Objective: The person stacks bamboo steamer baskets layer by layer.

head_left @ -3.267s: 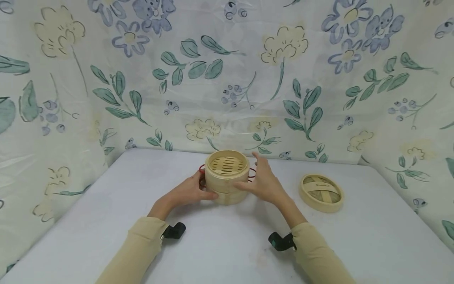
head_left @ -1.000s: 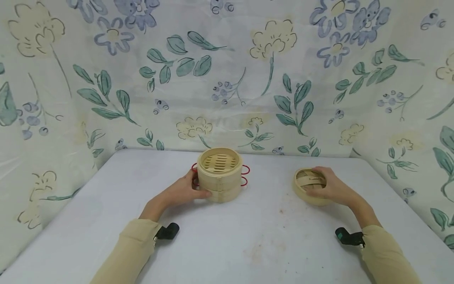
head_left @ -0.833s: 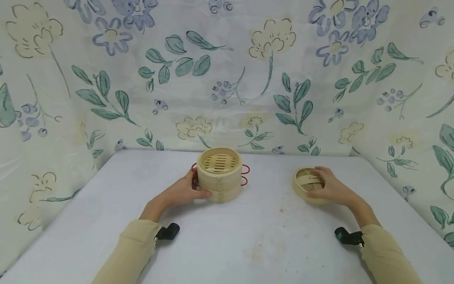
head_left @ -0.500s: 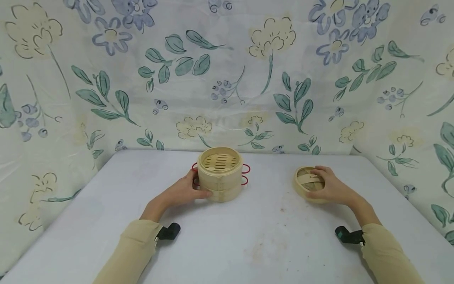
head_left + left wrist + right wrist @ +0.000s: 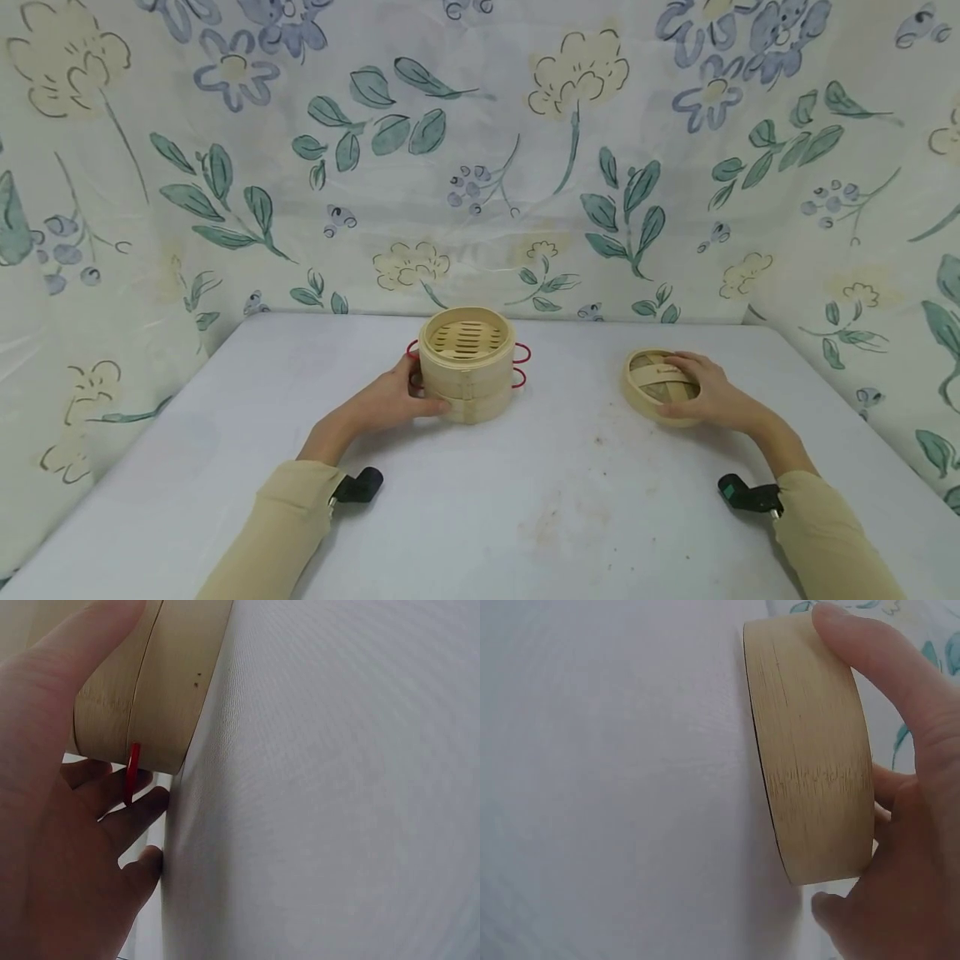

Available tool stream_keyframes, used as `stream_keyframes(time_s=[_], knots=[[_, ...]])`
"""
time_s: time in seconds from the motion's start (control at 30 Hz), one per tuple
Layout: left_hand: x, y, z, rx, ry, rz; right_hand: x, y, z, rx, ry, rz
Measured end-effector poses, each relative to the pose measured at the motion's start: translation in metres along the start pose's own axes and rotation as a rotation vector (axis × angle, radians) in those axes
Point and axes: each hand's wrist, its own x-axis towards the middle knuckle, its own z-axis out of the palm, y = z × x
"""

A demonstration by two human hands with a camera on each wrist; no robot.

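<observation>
Two stacked bamboo steamer baskets [image 5: 467,375] stand upright on the white table, with red loop handles at both sides and a slotted base showing inside the top one. My left hand [image 5: 386,404] holds this stack from the left, thumb across the front of the lower basket. Behind the thumb, the left wrist view shows the fingers [image 5: 135,814] around the red handle [image 5: 132,774]. To the right, the round bamboo lid [image 5: 648,392] has its woven top facing up. My right hand [image 5: 712,396] grips its right side, thumb [image 5: 877,652] on the rim; some fingertips are hidden.
A white table [image 5: 555,500] with faint brown stains and specks lies between and in front of the hands. Floral fabric [image 5: 495,167] hangs close behind the table's far edge and along both sides. Black wrist cameras [image 5: 358,485] sit at both sleeves.
My right hand has let go of the stacked steamer, moved right and taken hold of the lid. My left hand stays on the stack. Over the last second the hands barely move.
</observation>
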Motion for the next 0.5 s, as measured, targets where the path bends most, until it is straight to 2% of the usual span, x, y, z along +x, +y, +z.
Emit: stream_keyframes(time_s=[0.23,0.5], knots=[[0.0014,0.0008,-0.0006,0.008,0.005,-0.002,-0.0031,-0.0005,-0.0014,0.085,-0.037,-0.003],[0.0040,-0.0009,-0.0001,-0.001,-0.002,-0.008,-0.0053,0.0027,-0.0049,0.115,-0.080,-0.012]])
